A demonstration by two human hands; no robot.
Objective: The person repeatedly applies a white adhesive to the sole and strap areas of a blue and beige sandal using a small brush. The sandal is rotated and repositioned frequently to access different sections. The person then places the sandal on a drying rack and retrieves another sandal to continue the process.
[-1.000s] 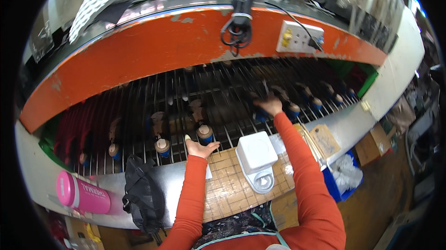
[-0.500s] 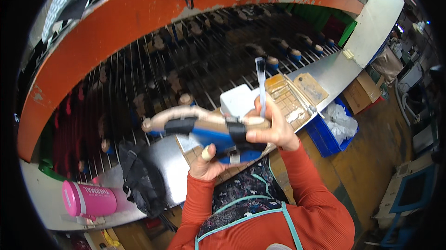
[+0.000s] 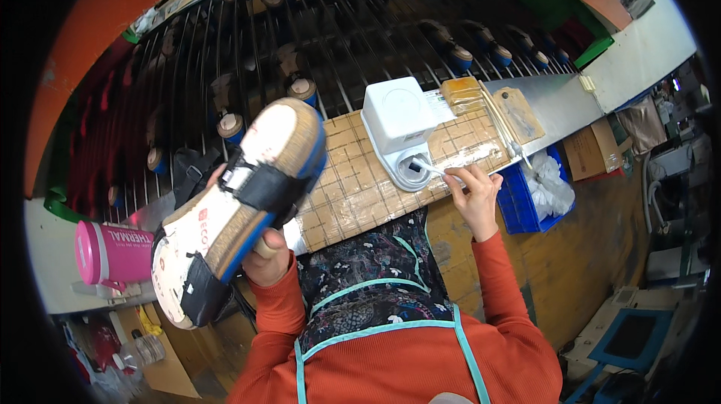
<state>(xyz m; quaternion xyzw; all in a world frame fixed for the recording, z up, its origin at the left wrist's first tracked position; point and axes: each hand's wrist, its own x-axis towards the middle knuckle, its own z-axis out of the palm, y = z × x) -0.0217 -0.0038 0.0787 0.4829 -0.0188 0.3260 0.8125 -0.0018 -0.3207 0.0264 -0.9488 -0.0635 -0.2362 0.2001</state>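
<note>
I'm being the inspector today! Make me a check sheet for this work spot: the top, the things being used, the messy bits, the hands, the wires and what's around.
Surface: brown board with dark grid lines, shiny on top.
Job's things: sandal with black straps, held tilted; brush, dark tip in the round cup of a white container.
Clutter: yellowish block, thin sticks, pink jug, black bag.
Hands: left hand holds the sandal; right hand holds the brush.
Cables: nothing seen for certain.
Surroundings: metal bars with more sandals; at right, blue bin holding plastic bags, and a cardboard box.
</note>
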